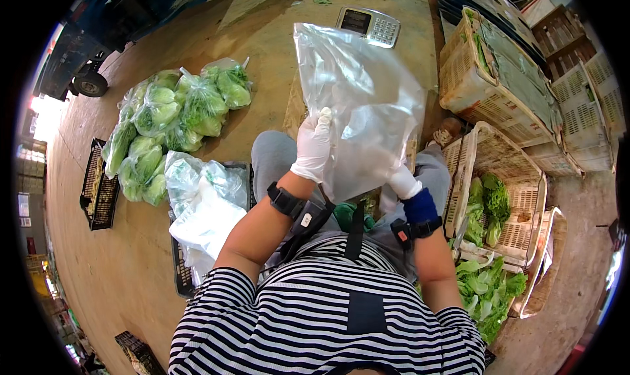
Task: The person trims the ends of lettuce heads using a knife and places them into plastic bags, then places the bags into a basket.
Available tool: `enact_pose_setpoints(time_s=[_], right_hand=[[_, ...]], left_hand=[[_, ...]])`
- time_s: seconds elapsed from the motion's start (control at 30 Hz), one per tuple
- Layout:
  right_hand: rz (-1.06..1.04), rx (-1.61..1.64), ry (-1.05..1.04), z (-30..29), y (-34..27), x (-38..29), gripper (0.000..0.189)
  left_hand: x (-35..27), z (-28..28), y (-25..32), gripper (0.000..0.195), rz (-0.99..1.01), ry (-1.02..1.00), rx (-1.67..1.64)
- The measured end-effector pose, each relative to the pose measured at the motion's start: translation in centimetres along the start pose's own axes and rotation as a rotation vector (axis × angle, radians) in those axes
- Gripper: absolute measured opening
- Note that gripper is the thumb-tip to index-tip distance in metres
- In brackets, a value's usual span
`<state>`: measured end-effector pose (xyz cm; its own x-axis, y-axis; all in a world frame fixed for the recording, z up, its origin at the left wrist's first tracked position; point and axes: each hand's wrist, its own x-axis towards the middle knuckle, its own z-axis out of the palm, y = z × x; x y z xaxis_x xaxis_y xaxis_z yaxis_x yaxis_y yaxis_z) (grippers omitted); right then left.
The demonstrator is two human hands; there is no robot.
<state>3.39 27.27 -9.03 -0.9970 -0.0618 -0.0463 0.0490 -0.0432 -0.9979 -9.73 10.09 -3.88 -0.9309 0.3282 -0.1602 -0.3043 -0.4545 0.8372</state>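
Both hands wear white gloves and hold a clear plastic bag (364, 94) up in front of my knees. My left hand (315, 146) grips its left side, with the thumb laid along the film. Low on the right edge, my right hand (402, 178) holds the bag, its fingers partly hidden by the plastic. The bag looks flat, with nothing seen inside it. Just beyond its top edge is a weighing-scale display with a keypad (371, 26), partly covered by the bag.
Bagged lettuces (177, 109) lie on the floor at left. Beside my left knee, plastic bags (209, 212) top a black crate (182, 271). At right, an open crate (529, 198) holds lettuce (494, 203), near loose leaves (492, 286) and stacked crates (497, 89). A vehicle wheel (91, 84) stands far left.
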Motion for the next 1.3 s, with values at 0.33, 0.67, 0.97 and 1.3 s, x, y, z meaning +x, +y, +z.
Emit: enact_pose_setpoints(time_s=[0.33, 0.67, 0.97, 1.3], right_hand=[[0.272, 0.320, 0.212, -1.3, 0.8, 0.8, 0.031], [0.111, 0.399, 0.673, -2.3, 3.4, -1.8, 0.012], [0.087, 0.575, 0.575, -1.4, 0.4, -2.8, 0.006], [-0.021, 0.722, 0.672, -3.3, 4.2, -3.9, 0.014]], left_hand=[[-2.5, -0.3, -1.1, 0.013, 0.170, -0.029, 0.360], [-1.2, -2.4, -3.7, 0.035, 0.113, -0.061, 0.686], [-1.3, -1.1, -4.7, 0.034, 0.150, -0.121, 0.784], [-2.5, 0.1, -2.9, 0.053, 0.515, -0.024, 1.268]])
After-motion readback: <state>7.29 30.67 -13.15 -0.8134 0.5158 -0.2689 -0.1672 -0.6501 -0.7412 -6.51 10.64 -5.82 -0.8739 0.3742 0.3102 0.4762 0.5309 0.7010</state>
